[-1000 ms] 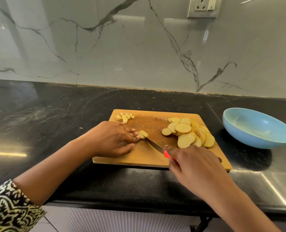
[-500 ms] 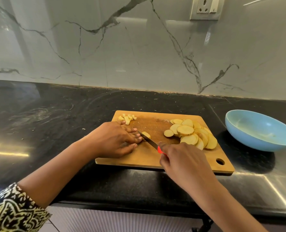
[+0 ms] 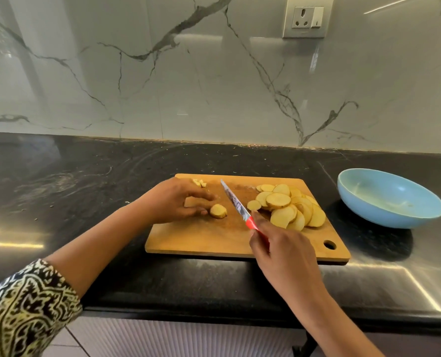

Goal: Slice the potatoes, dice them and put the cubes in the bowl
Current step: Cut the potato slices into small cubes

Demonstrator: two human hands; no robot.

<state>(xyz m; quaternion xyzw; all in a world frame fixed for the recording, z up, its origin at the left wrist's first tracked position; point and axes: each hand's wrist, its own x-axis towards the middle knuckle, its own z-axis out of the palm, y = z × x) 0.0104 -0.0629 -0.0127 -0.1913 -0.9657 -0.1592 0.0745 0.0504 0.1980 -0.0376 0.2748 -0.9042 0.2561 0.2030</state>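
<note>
Black counter (image 3: 85, 181), marble wall behind; board (image 3: 201, 240) at near edge. Risk: left hand (image 3: 173, 202) fingertips right by slice (image 3: 218, 211), nicked if knife (image 3: 236, 202) drifts left; small slice apt to skid. Left hand flat, fingers extended, touching slice. Right hand (image 3: 283, 253) gripping red handle, blade between slice and pile (image 3: 289, 207). Cubes (image 3: 200, 182) far left; bowl (image 3: 389, 199) right, off board.

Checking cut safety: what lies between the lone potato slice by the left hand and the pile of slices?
Head view: the knife, held by the right hand, crosses the board there; a small slice sits beside the pile.
</note>
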